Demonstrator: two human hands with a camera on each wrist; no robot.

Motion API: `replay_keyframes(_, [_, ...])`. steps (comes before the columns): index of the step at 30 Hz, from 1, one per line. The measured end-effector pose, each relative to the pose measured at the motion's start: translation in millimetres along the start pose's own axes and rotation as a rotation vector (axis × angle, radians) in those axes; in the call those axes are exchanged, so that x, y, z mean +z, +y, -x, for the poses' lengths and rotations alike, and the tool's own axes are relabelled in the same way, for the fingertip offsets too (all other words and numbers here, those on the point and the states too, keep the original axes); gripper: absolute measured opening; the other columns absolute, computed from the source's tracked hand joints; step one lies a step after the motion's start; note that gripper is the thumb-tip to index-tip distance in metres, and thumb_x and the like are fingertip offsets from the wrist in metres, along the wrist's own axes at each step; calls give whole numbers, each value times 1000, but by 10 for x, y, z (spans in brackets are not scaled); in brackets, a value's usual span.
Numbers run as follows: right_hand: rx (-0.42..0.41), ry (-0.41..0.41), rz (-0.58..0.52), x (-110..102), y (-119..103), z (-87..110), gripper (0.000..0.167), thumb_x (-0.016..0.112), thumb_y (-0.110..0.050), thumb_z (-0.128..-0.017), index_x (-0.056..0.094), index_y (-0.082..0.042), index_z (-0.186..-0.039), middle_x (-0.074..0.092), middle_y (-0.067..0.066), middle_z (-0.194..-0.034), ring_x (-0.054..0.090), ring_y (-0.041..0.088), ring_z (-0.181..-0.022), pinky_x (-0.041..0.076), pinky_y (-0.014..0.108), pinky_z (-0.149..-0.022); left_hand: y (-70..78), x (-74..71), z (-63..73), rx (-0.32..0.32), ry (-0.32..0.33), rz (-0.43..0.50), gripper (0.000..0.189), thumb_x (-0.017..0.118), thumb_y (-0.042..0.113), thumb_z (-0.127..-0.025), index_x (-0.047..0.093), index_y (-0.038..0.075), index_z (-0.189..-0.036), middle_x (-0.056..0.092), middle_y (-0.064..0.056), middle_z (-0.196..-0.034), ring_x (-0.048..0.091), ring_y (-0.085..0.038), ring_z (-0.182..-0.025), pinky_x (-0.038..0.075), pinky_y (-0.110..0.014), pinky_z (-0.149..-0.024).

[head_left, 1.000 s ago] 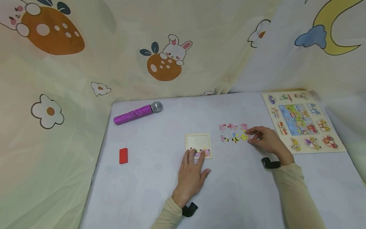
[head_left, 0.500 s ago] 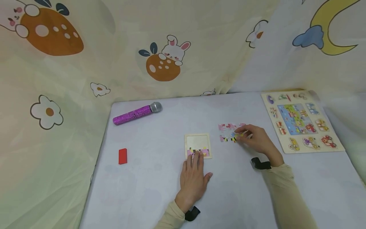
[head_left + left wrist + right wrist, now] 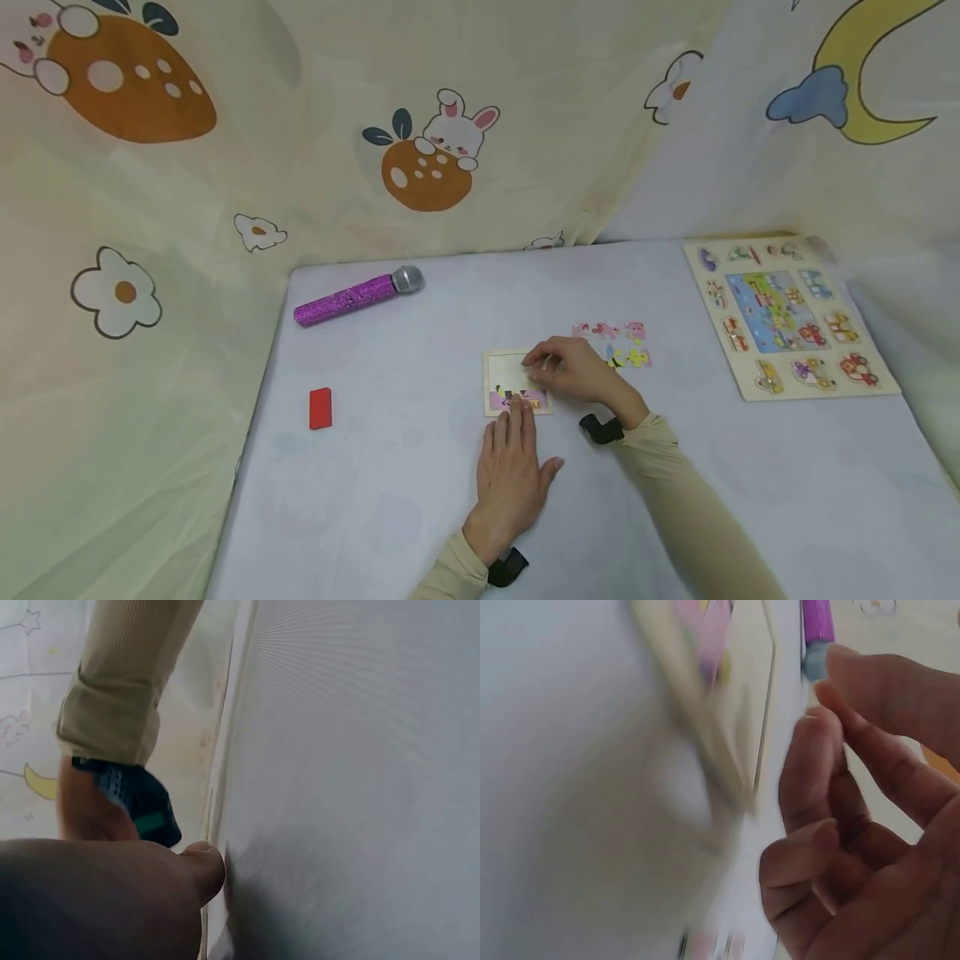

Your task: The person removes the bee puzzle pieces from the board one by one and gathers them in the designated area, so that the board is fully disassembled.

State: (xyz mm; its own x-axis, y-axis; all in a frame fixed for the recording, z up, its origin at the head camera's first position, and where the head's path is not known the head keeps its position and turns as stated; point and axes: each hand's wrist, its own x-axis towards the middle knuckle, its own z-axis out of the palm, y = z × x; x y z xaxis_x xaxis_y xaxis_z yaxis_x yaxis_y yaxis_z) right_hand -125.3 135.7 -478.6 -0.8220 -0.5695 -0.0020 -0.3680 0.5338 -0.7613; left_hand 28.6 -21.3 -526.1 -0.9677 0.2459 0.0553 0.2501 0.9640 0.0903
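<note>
In the head view a small square wooden puzzle tray (image 3: 486, 375) lies on the white table, with pink, black and yellow pieces along its near side. My left hand (image 3: 510, 483) rests flat, its straight fingertips on the tray's near edge. Over the tray's right side is my right hand (image 3: 573, 371), thumb and index finger pinched together on what seems a puzzle piece, mostly hidden by the fingertips. Loose puzzle pieces (image 3: 636, 357) lie in two rows beyond that hand, which covers some of them. The right wrist view shows the curled fingers (image 3: 810, 757) beside the blurred tray.
A purple glittery microphone (image 3: 345, 301) lies at the back left. Nearer, on the left, is a red block (image 3: 320, 408). A large wooden picture board (image 3: 780, 375) lies at the right edge. A printed curtain (image 3: 315, 167) hangs behind the table.
My right hand has moved left from the loose pieces to over the tray. My left hand shifted slightly back, its fingers drawing together, still on the near edge.
</note>
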Motion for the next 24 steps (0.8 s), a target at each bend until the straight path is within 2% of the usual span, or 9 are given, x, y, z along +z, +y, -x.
replay_keyframes(4, [-31,-87,-16,131,-73,-124,20,80,-11,-93,78,-2,-111,77,6,-96,63,10,-79,52,26,-74,3,-5,1,-10,-11,-3,95,54,66,-102,31,0,-165,36,-17,-170,42,-31,-145,34,-46,-119])
replay_keyframes(9, [-15,-171,-23,213,-147,-199,22,79,-14,-95,78,-1,-112,77,5,-95,58,5,-70,49,23,-66,4,-24,8,-11,-33,2,94,52,68,-102,32,1,-165,36,-16,-170,41,-30,-146,33,-49,-120])
replay_keyframes(18, [18,-234,-45,274,-224,-250,17,77,-12,-95,78,-3,-109,78,5,-93,61,5,-68,51,23,-66,-12,-41,33,-8,-46,-4,94,51,70,-102,32,4,-166,32,-13,-173,37,-30,-149,33,-51,-120])
replay_keyframes(24, [30,-243,-9,315,-224,-278,14,79,-14,-94,78,-6,-106,77,2,-92,59,3,-67,49,23,-65,-20,-50,42,-5,-32,-23,93,51,71,-101,35,5,-165,36,-12,-170,39,-29,-148,33,-50,-120])
